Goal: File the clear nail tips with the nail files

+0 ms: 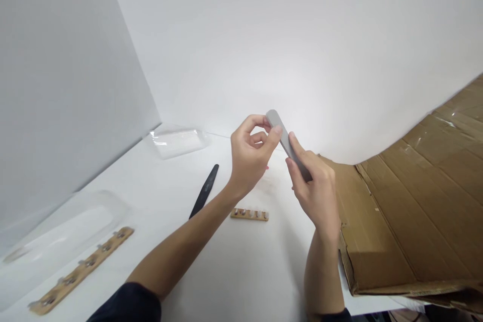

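Observation:
A flat grey bar with a rounded end, like a nail buffer, is held up slantwise above the white table. My right hand is closed round its lower part, thumb on one side and fingers on the other. At the upper end, my left hand is closed with the thumb on the grey face and the index finger at the far edge. Whether a small piece sits under that thumb is hidden. Below the hands lies a short wooden strip bearing several small clear nail-tip-like pieces.
On the table, a black nail file lies beside my left forearm. A longer wooden strip with several metal clips lies at the left, near a clear plastic sleeve. Another clear package rests at the back; brown cardboard covers the right.

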`<action>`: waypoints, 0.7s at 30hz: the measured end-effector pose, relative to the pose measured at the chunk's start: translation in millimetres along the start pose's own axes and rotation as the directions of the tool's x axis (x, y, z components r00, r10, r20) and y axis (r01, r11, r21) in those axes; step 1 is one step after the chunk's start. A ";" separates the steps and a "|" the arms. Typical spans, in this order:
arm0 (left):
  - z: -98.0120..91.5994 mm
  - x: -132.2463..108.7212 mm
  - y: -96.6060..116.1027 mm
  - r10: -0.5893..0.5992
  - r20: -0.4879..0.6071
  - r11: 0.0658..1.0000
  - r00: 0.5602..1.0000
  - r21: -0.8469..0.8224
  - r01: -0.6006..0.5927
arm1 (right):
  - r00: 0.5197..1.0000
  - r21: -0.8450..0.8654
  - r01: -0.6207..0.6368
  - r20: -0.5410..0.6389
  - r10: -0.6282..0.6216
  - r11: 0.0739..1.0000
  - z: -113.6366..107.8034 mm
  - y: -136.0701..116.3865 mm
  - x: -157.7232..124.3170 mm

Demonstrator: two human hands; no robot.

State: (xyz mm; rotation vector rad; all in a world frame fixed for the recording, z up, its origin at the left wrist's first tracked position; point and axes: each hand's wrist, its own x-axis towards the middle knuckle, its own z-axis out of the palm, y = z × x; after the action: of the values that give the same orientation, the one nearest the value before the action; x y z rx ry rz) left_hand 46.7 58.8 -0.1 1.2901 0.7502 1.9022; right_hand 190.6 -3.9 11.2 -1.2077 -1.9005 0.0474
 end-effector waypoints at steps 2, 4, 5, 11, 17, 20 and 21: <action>-0.9 0.8 0.6 0.004 -0.002 1.000 1.000 0.021 -0.004 | 1.000 0.011 0.004 0.007 -0.004 1.000 0.1 -0.4 0.3; -1.6 1.1 1.0 0.008 -0.003 1.000 1.000 0.029 -0.008 | 1.000 0.021 0.004 0.009 -0.005 1.000 0.0 -0.7 0.4; -1.8 1.0 1.1 0.009 -0.002 0.999 1.000 0.032 -0.009 | 1.000 0.022 0.004 0.009 -0.005 1.000 -0.2 -0.8 0.4; -1.0 0.0 -0.4 0.014 0.019 0.999 1.000 0.036 -0.015 | 1.000 0.017 0.019 0.001 -0.019 1.000 -1.1 -1.6 0.4; 0.3 0.6 -2.6 -0.038 0.034 0.999 0.999 -0.018 0.039 | 1.000 0.002 0.013 -0.027 -0.013 1.000 1.2 -0.5 -0.2; -0.3 0.6 -3.6 -0.032 0.030 0.999 0.999 -0.022 0.033 | 1.000 -0.001 0.012 -0.022 -0.012 1.000 1.6 -0.4 -0.3; -0.6 0.6 -3.8 -0.029 0.027 0.999 0.999 -0.019 0.030 | 1.000 -0.006 0.012 -0.018 -0.012 1.000 1.7 -0.5 -0.2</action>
State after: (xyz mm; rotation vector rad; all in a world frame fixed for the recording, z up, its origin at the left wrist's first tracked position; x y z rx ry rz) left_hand 46.9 61.4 -2.9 1.2832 0.7310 1.8609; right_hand 189.1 -3.7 10.2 -1.1974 -1.8935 0.0246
